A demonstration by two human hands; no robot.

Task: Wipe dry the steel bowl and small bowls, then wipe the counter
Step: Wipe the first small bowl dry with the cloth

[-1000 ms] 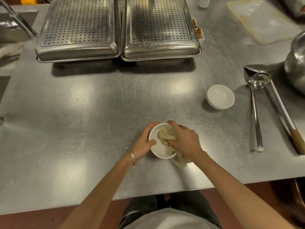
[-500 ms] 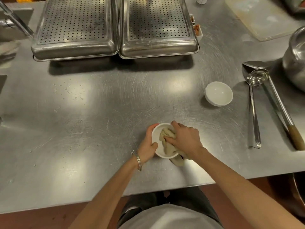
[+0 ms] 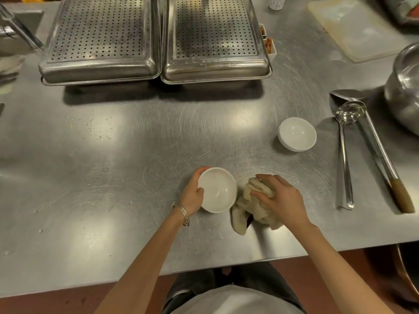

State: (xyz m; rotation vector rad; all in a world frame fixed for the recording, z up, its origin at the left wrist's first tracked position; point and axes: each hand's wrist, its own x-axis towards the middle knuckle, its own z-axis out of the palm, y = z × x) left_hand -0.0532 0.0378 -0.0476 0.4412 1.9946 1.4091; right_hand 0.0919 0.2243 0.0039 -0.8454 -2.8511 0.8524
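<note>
Closest to the edge, the L hand (image 3: pixel 192 196), bangles (image 3: pixel 182 211) on the wrist, holds the near bowl (image 3: pixel 218 189) mouth-up, on or just off the bench (image 3: pixel 136 177), can't tell which. Its fingers (image 3: pixel 202 170) are curled round the far-left rim, thumb hooked over the near-left rim. Bowl's inside is bare, w/ a shine at the bottom. Just right of it, against its side, sits a bunched beige cloth (image 3: pixel 256 211). The R hand (image 3: pixel 281 198) lies on top, fingers (image 3: pixel 266 177) curled into the folds & gripping, a tail of cloth trailing toward the bench edge. Further back & right, well apart from both hands, the far bowl (image 3: pixel 297 133) stands upright. Right of that lie a ladle (image 3: pixel 344 159) & a wood-handled spatula (image 3: pixel 381 155), handles toward the near edge, heads overlapping near the steel bowl (image 3: pixel 405 94), which is cut off at the right edge. Water drops (image 3: pixel 90 123) dot the left-middle of the bench. At the back, two perforated trays (image 3: pixel 102 37) sit side by side. A pale board (image 3: pixel 356 26) lies back right.
</note>
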